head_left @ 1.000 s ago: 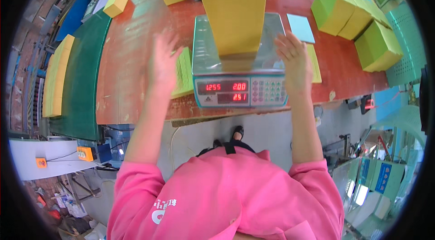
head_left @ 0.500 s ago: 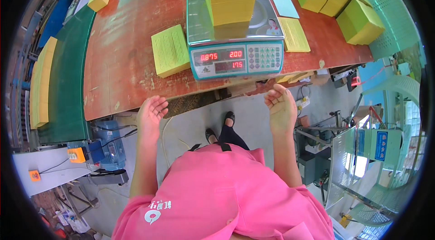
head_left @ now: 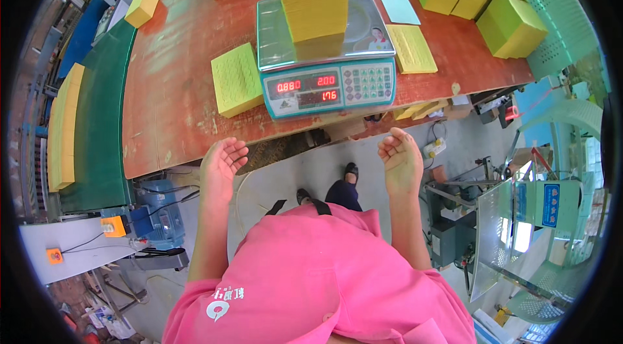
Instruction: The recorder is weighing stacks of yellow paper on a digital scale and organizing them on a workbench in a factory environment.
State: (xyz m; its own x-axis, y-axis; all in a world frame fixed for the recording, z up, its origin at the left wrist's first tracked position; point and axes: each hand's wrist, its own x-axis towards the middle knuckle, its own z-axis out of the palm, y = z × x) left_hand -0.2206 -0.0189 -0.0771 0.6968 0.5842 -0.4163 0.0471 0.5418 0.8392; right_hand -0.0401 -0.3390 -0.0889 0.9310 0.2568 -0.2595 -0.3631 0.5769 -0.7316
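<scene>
Both hands are held up, palms turned inward, in front of the red table's near edge. My left hand (head_left: 222, 163) is empty, its fingers loosely bent. My right hand (head_left: 401, 161) is empty as well, its fingers slightly curled. Between and beyond them, a teal digital scale (head_left: 331, 89) with a steel pan sits near the table edge. On its pan stands a tall stack of yellow paper (head_left: 316, 3), whose top runs out of the picture. Left of the scale lies a lower yellow paper block (head_left: 235, 81) with an embossed top; a thin yellow stack (head_left: 413, 49) lies to its right.
The red table (head_left: 175, 78) also bears a pale sheet (head_left: 399, 8) and more yellow blocks (head_left: 513, 26) at the right. A green surface (head_left: 97, 104) adjoins its left side. A green perforated chair (head_left: 551, 214) and metal machinery (head_left: 451, 237) stand at the right.
The view has shifted a little, so the scale appears slightly further left and lower. Its lit digits have changed. My feet have moved; both hands stay raised and empty.
</scene>
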